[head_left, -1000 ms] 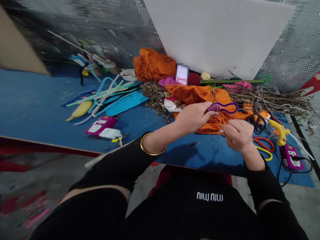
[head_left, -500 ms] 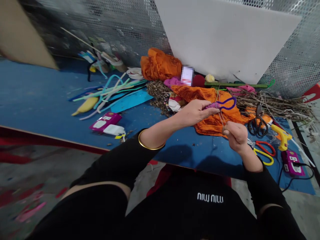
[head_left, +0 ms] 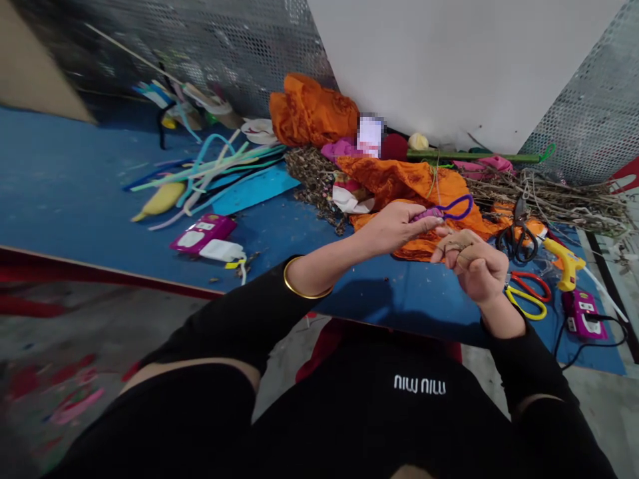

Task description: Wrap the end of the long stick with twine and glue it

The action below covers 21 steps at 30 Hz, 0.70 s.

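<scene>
Two hands above table point(head_left: 279, 236). Left hand point(head_left: 392, 229) grips purple bundle point(head_left: 427, 213), much of it hidden by fingers; purple loop point(head_left: 470, 201) juts toward 3 o'clock. Right hand point(head_left: 476, 259) at bundle's 4 o'clock, fingers half curled; cannot tell whether anything gripped, detail too fine. Orange cloth point(head_left: 399, 179) behind bundle, partly covered. Scissors point(head_left: 530, 297) at right hand's 4 o'clock, blades mostly hidden. Phone point(head_left: 370, 136) between bundle's 10 and 11, screen blurred.

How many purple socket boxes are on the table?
2. One box is on the table's left; the other box is at the far right, near the glue gun. Any under the clutter wouldn't show.
</scene>
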Each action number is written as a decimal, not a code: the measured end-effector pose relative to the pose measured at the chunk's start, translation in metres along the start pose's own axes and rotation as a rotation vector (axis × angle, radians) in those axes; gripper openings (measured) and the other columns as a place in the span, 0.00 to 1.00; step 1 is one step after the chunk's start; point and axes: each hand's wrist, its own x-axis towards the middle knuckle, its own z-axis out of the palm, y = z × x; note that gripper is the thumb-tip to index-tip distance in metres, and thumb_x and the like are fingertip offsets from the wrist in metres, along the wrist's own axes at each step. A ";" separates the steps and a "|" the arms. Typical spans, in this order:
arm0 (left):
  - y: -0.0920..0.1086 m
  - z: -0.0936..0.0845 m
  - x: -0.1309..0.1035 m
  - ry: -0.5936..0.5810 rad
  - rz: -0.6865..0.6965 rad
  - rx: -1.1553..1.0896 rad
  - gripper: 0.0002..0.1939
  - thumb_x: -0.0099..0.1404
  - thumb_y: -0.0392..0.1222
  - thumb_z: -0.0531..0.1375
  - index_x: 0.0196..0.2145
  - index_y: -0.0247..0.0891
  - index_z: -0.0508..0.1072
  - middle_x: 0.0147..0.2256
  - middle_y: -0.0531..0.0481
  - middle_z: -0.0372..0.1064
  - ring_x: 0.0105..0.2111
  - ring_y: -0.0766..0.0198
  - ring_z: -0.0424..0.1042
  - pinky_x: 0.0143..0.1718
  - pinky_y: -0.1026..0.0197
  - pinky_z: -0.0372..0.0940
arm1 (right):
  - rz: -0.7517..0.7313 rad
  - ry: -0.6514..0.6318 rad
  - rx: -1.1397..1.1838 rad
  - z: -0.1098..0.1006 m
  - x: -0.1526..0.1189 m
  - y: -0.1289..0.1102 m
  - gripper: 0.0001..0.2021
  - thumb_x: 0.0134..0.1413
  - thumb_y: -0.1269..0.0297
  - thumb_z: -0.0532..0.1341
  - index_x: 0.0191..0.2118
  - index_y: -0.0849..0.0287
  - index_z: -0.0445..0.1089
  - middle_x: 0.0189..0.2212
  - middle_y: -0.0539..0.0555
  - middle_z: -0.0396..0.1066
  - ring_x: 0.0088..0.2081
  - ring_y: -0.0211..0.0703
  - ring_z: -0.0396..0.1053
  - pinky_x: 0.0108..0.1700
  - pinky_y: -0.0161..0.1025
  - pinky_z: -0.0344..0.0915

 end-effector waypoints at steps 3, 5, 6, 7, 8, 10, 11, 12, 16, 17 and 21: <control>-0.002 0.006 -0.001 -0.018 -0.005 0.028 0.27 0.65 0.66 0.56 0.24 0.39 0.60 0.24 0.57 0.50 0.25 0.68 0.51 0.28 0.63 0.47 | 0.125 0.096 0.187 0.006 0.001 -0.003 0.25 0.64 0.45 0.61 0.19 0.53 0.68 0.15 0.47 0.60 0.18 0.40 0.62 0.36 0.50 0.71; -0.003 0.007 -0.002 -0.044 -0.024 0.006 0.28 0.64 0.67 0.56 0.25 0.39 0.60 0.24 0.57 0.51 0.25 0.68 0.51 0.28 0.63 0.47 | 0.211 0.175 0.196 0.005 0.003 -0.004 0.26 0.60 0.43 0.64 0.18 0.53 0.66 0.13 0.46 0.55 0.16 0.36 0.54 0.29 0.44 0.64; -0.004 0.007 -0.002 -0.065 -0.038 -0.019 0.27 0.63 0.67 0.58 0.26 0.39 0.61 0.24 0.57 0.52 0.26 0.68 0.51 0.28 0.63 0.47 | 0.244 0.207 0.170 0.004 0.004 -0.005 0.26 0.58 0.42 0.66 0.17 0.54 0.66 0.13 0.46 0.55 0.16 0.36 0.53 0.27 0.42 0.61; -0.004 0.007 -0.002 -0.088 -0.053 -0.051 0.26 0.61 0.66 0.59 0.27 0.39 0.62 0.25 0.57 0.52 0.26 0.69 0.51 0.28 0.64 0.47 | 0.266 0.227 0.138 0.003 0.004 -0.005 0.26 0.57 0.42 0.67 0.17 0.54 0.65 0.13 0.46 0.55 0.17 0.35 0.52 0.26 0.41 0.58; -0.004 0.007 -0.003 -0.111 -0.068 -0.082 0.25 0.60 0.65 0.61 0.28 0.38 0.63 0.25 0.57 0.53 0.26 0.69 0.52 0.28 0.64 0.47 | 0.274 0.232 0.112 0.001 0.005 -0.005 0.26 0.56 0.42 0.67 0.18 0.54 0.66 0.14 0.46 0.55 0.17 0.35 0.52 0.25 0.40 0.56; -0.005 0.006 -0.003 -0.125 -0.090 -0.122 0.23 0.59 0.62 0.63 0.29 0.38 0.64 0.26 0.57 0.54 0.26 0.69 0.52 0.28 0.65 0.49 | 0.247 0.219 0.100 -0.001 0.005 -0.005 0.25 0.58 0.44 0.67 0.19 0.55 0.66 0.14 0.46 0.56 0.18 0.35 0.52 0.25 0.39 0.55; -0.005 0.005 -0.004 -0.113 -0.091 -0.128 0.23 0.59 0.61 0.64 0.29 0.38 0.65 0.26 0.57 0.55 0.26 0.69 0.53 0.28 0.65 0.49 | 0.219 0.206 0.109 0.000 0.005 -0.006 0.24 0.59 0.46 0.67 0.19 0.55 0.67 0.14 0.46 0.56 0.18 0.35 0.53 0.26 0.39 0.56; -0.006 0.005 -0.004 -0.093 -0.084 -0.128 0.22 0.59 0.59 0.64 0.30 0.37 0.65 0.27 0.57 0.56 0.27 0.69 0.54 0.28 0.65 0.50 | 0.194 0.191 0.119 0.000 0.004 -0.007 0.23 0.60 0.48 0.66 0.20 0.56 0.67 0.14 0.46 0.56 0.18 0.35 0.53 0.28 0.40 0.58; -0.007 0.006 -0.005 -0.042 -0.031 -0.105 0.20 0.61 0.57 0.63 0.29 0.37 0.66 0.27 0.56 0.58 0.28 0.68 0.56 0.29 0.65 0.53 | 0.158 0.193 0.111 0.007 0.002 -0.015 0.21 0.63 0.53 0.65 0.21 0.56 0.67 0.15 0.46 0.58 0.19 0.34 0.54 0.31 0.41 0.62; -0.007 0.006 -0.006 -0.047 -0.020 -0.107 0.20 0.62 0.58 0.63 0.29 0.37 0.65 0.26 0.56 0.57 0.27 0.68 0.55 0.29 0.65 0.52 | 0.151 0.204 0.111 0.009 0.002 -0.017 0.21 0.63 0.54 0.65 0.21 0.56 0.67 0.15 0.46 0.58 0.19 0.34 0.53 0.30 0.41 0.61; -0.005 0.009 -0.008 -0.073 -0.005 -0.146 0.23 0.62 0.60 0.62 0.27 0.38 0.64 0.24 0.58 0.54 0.25 0.69 0.53 0.27 0.65 0.50 | 0.137 0.249 0.098 0.013 -0.003 -0.023 0.19 0.65 0.58 0.64 0.22 0.56 0.68 0.16 0.46 0.59 0.19 0.34 0.54 0.26 0.39 0.58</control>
